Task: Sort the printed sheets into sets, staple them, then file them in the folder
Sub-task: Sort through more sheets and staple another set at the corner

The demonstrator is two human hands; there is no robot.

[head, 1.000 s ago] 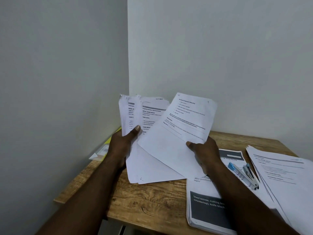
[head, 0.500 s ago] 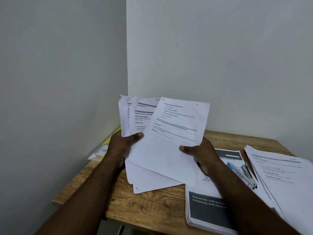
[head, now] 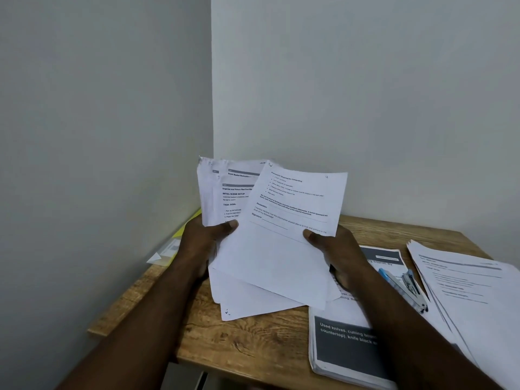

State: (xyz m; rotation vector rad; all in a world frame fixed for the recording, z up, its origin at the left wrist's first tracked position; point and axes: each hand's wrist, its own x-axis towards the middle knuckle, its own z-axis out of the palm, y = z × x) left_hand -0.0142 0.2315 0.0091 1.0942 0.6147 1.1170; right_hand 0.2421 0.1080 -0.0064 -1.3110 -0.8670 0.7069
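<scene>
We hold a fan of printed sheets [head: 225,192] above the far left of the wooden table [head: 247,342]. Our left hand [head: 202,243] pinches them low on their left side, thumb across the front. Our right hand [head: 337,254] pinches the front sheet [head: 287,249] at its right edge, thumb on top. Paper this thin is light, limp and slick sheet on sheet, so we judge that a low grip with the page slightly bowed keeps it from drooping or slipping out. The blue stapler [head: 405,288] lies to the right on a printed stack [head: 346,350], beside another pile [head: 472,291]. What looks like the yellow folder [head: 188,226] sits at the far left.
</scene>
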